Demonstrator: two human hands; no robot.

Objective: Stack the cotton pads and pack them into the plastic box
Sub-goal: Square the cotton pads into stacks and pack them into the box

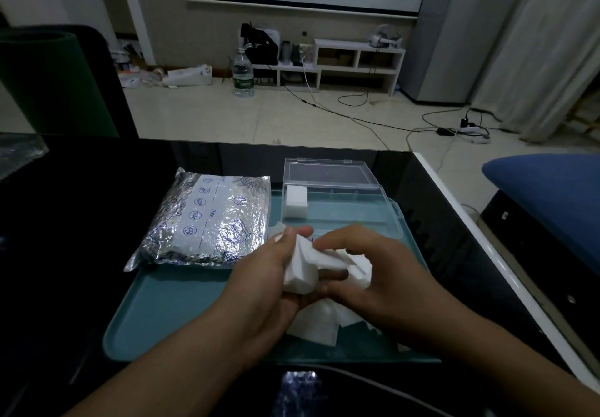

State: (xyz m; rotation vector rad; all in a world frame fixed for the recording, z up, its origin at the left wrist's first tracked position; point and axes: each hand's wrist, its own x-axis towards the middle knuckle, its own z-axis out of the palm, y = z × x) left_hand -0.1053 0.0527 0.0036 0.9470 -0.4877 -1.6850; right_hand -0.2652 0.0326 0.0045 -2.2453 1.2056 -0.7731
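Note:
My left hand [266, 273] grips a thick stack of white cotton pads [300, 278] above the teal tray [162, 319]. My right hand [373, 273] pinches the top pad of that stack between thumb and fingers. More loose cotton pads [319, 324] lie scattered on the tray beneath both hands. The clear plastic box [344, 208] stands at the tray's far end with its lid tipped open behind it. A small stack of pads [296, 200] sits in the box's left corner.
A silver foil pouch [207, 218] with blue print lies on the tray's left side. The tray rests on a glossy black table [65, 254] with a white edge on the right. A blue cushion [545, 189] sits past that edge.

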